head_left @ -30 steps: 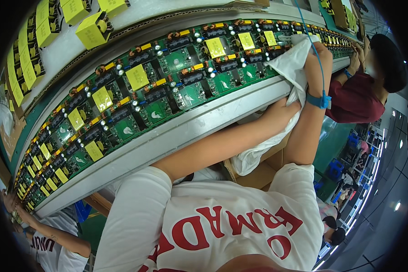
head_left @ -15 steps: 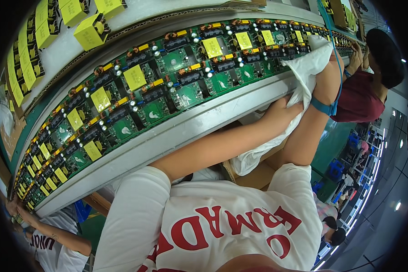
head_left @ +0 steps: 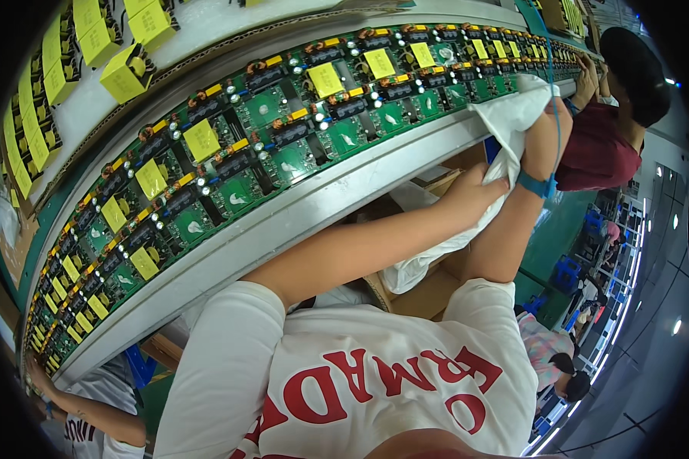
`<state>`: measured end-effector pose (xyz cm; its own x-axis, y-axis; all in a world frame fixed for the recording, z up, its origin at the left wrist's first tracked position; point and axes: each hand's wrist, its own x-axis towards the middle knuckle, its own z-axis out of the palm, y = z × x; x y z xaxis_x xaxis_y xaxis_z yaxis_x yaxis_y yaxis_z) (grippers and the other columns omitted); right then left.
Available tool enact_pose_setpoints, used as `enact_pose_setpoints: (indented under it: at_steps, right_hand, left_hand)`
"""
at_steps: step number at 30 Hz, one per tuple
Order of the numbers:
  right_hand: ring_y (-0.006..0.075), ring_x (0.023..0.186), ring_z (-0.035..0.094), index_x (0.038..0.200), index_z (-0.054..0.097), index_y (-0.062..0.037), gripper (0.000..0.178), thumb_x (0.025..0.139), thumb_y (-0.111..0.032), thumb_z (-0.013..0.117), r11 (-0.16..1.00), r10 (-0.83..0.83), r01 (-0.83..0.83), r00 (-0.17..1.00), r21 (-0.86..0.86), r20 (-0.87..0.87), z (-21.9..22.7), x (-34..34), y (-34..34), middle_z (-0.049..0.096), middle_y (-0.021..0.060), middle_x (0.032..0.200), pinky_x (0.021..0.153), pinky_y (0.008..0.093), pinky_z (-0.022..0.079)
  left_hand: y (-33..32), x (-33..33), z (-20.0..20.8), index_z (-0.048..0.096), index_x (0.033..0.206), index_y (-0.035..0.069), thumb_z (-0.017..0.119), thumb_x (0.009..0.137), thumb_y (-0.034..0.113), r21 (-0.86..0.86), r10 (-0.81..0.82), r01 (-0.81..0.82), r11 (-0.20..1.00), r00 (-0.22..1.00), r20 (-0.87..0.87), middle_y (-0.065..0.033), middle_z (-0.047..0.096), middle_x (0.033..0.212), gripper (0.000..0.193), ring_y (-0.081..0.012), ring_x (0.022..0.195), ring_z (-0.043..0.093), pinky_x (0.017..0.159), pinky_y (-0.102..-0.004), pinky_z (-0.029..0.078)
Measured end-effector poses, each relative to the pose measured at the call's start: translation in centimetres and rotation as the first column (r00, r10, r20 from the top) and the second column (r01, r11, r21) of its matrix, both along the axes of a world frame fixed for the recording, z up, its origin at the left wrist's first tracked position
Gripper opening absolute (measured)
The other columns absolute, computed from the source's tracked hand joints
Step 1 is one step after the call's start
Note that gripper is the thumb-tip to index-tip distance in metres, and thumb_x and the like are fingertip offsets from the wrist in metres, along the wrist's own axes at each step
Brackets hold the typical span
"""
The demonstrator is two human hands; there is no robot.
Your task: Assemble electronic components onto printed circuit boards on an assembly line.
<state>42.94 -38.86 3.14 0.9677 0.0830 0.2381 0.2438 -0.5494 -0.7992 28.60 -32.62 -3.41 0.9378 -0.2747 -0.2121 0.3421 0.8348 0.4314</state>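
Left hand [head_left: 475, 197]: fingers closed on the white cloth [head_left: 436, 245], just under the conveyor rail [head_left: 298, 222].
Right hand [head_left: 547, 115]: mostly wrapped in cloth at the rail's edge; finger spread cannot be told.
Circuit boards [head_left: 283, 145]: packed edge to edge.
Co-worker [head_left: 605, 145]: close beside.

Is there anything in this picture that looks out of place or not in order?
Only the white bag: it lies crumpled over the edge of the conveyor, covering part of the neat row of green circuit boards. The left hand and the right hand both grip it. The boards themselves sit evenly.
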Motion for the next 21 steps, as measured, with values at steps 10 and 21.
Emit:
enact_pose_setpoints:
  at_steps: [10,21]
  right_hand:
    - [0.0233,0.061,0.063,0.094,0.068,0.0052,0.023,0.087,-0.016,0.063,0.782,0.079,-0.04,0.996,-0.622,0.035,-0.9,-0.6,0.8,0.066,0.0196,0.071,0.059,0.0371,0.046]
    - [0.0428,0.071,0.064,0.093,0.072,-0.0009,0.022,0.082,-0.019,0.064,0.648,0.181,-0.093,0.983,-0.756,0.034,-0.3,-3.0,1.4,0.065,0.0249,0.077,0.062,0.0428,0.05]
  left_hand:
    - [-1.3,0.5,-2.4,0.05,0.132,-0.004,0.061,0.095,0.021,-0.07,-0.078,0.074,0.995,0.995,-0.06,-0.0131,0.062,0.123,0.046,-0.0183,0.11,0.059,0.095,-0.0325,0.045]
    - [-1.7,-0.5,-3.0,0.051,0.134,-0.001,0.06,0.095,0.023,-0.048,-0.072,0.074,0.996,0.996,0.047,-0.0086,0.061,0.127,0.046,-0.0161,0.116,0.055,0.1,-0.0311,0.042]
